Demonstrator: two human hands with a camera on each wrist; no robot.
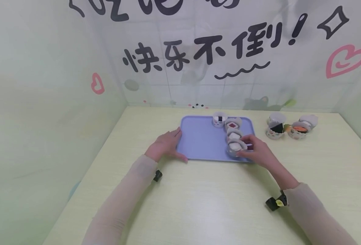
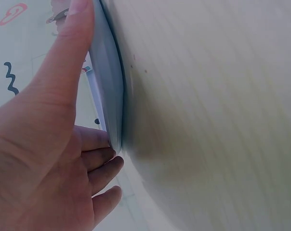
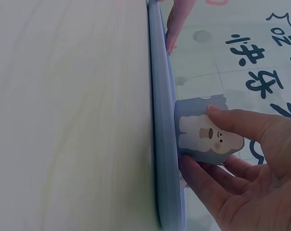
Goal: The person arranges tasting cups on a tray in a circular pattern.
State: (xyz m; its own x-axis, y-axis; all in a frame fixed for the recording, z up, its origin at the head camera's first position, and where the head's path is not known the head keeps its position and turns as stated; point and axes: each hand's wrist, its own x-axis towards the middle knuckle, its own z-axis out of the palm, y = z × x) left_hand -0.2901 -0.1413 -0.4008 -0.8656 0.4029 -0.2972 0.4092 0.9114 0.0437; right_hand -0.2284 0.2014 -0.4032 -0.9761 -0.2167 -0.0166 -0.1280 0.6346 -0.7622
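A light blue tray point(image 1: 202, 139) lies on the table. My left hand point(image 1: 166, 146) rests at its front left corner, thumb straight along the front edge and the other fingers by the left side. At the tray's front right, my right hand point(image 1: 258, 153) holds a grey paper cup point(image 3: 203, 132) with a white bear print between thumb and fingers. The cup has a white filling. Behind it in a row stand a cup with white filling point(image 1: 235, 135) and one with a red square in white point(image 1: 233, 125). A cup with a black-banded white piece point(image 1: 219, 120) stands at the back edge.
On the table right of the tray are a cup with a black piece point(image 1: 275, 131), a cup with an orange-topped piece point(image 1: 298, 131) and, behind them, more cups point(image 1: 276, 118). A printed wall sheet point(image 1: 192, 92) rises behind the table.
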